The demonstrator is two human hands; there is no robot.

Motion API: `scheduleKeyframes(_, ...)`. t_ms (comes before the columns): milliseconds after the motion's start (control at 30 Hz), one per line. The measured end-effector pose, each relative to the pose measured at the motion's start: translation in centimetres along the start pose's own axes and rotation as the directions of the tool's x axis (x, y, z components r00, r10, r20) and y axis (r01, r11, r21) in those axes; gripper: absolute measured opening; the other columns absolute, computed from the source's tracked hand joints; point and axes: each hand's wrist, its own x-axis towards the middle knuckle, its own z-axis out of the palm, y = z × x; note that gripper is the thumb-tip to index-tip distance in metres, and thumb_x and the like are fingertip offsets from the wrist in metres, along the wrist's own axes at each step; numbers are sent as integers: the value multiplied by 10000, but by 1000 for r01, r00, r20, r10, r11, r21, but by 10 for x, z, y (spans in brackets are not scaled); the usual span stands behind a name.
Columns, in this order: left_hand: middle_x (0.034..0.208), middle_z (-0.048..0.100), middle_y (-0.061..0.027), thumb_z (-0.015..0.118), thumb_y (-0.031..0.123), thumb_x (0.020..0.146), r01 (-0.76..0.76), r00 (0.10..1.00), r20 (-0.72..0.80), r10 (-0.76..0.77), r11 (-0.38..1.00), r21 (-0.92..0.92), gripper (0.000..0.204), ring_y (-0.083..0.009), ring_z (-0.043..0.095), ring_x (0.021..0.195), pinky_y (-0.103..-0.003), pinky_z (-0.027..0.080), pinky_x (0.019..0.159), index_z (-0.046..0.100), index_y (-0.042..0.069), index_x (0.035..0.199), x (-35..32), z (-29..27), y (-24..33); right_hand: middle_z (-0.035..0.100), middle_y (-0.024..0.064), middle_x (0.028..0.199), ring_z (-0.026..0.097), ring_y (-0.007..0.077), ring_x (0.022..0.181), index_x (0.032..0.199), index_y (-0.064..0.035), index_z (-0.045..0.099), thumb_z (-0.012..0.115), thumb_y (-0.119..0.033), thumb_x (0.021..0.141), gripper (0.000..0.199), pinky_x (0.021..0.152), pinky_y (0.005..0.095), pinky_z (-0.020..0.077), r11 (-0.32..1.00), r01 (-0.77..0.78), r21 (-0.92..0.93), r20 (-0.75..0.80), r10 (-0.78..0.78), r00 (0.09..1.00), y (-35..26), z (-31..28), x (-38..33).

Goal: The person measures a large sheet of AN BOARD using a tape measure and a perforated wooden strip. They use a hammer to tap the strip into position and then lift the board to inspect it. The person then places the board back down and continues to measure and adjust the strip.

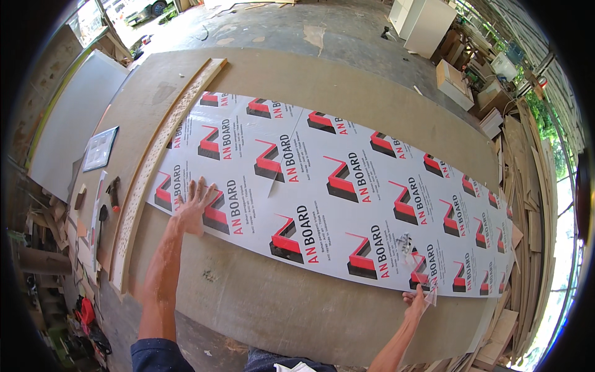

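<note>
A long white panel [319,223], wrapped in film printed with red and black marks, lies flat on a large brown board. Near its left end my left hand [194,204] rests palm down, fingers spread, holding nothing. At the panel's near edge, toward the right, my right hand [415,301] is closed in a pinch on a loose flap of see-through plastic film [431,296]. Just beyond that hand, a small crumpled or torn patch [406,243] shows on the panel. A wooden strip with a row of pale dots [162,146] lies across the panel's left end.
The brown board [260,304] extends past the panel on the near and far sides. Left of the wooden strip are a tool with an orange end [113,194] and a flat framed pane [100,149]. Stacked timber [524,204] lines the right. White cabinets [427,25] stand farther back.
</note>
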Motion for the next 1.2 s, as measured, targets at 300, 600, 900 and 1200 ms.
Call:
scheduleKeyframes(300, 1669, -58, -190, 830, 78, 489, 11, 1000, -28, -11, 1000, -1, 1400, -411, -24, 1536, -735, 232, 1121, 16, 244, 1616, -2, 6, 1, 664, 109, 678, 665, 188, 503, 1120, -25, 554, 685, -273, 956, 325, 361, 227, 484, 999, -33, 42, 6, 33, 999, 3, 3, 4)
scheduleKeyframes(600, 1668, -46, -193, 845, 87, 484, 19, 999, -48, -18, 1000, 6, 1407, -428, -6, 1532, -743, 245, 1111, 26, 255, 1615, 1, 14, -1, 675, 111, 703, 672, 187, 523, 1099, -31, 561, 684, -339, 954, 362, 373, 217, 488, 999, -4, 43, 39, 2, 999, 9, 2, 9)
scheduleKeyframes(900, 1669, -62, -181, 885, 101, 460, 15, 999, -51, -15, 1000, -6, 1456, -415, -11, 1533, -745, 250, 1115, 13, 275, 1613, 3, 18, -2, 671, 117, 716, 672, 194, 520, 1151, -31, 551, 685, -319, 956, 373, 375, 223, 498, 996, 70, 61, 34, -72, 997, 14, 1, 14)
scheduleKeyframes(1200, 1666, -73, -189, 928, 128, 435, 33, 999, -40, -32, 999, 23, 1514, -412, -30, 1533, -748, 249, 1112, -18, 267, 1610, 3, 23, -3, 654, 106, 685, 670, 197, 511, 1114, -21, 556, 690, -315, 952, 362, 367, 219, 500, 997, 20, 81, 33, -23, 999, 10, 6, 13)
